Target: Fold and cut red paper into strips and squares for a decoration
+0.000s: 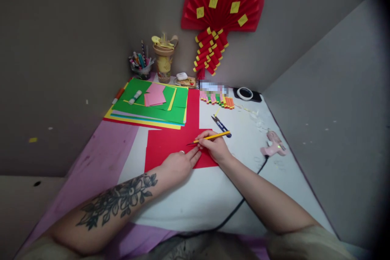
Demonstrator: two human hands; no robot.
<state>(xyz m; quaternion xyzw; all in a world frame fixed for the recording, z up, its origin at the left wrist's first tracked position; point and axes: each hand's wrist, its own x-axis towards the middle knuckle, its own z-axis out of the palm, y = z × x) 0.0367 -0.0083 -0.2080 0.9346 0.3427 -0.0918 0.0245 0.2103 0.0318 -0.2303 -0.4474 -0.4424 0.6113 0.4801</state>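
Observation:
A red sheet of paper (pixel 167 142) lies on the white table top in front of me. My left hand (pixel 179 165) rests on it, fingers stretched out flat and pressing the sheet, with a ring on one finger. In a writing grip, my right hand (pixel 215 146) holds a slim yellow pencil (pixel 217 135). Its thin dark point is over the red sheet, just beyond my left fingertips; whether it touches is too small to tell. Small dark-blue thread snips (pixel 222 126) lie just past my right hand. Behind, another red strip (pixel 193 109) extends toward the wall.
Stacked coloured papers (pixel 128 103) carry a glue stick (pixel 135 97) and pink pieces (pixel 154 95). Small paper rolls (pixel 217 100) lie near a phone (pixel 256 96). A corded pink glue gun (pixel 273 145) stands right. Behind are a pen holder (pixel 141 69), a cup (pixel 163 67) and a red fan (pixel 224 0).

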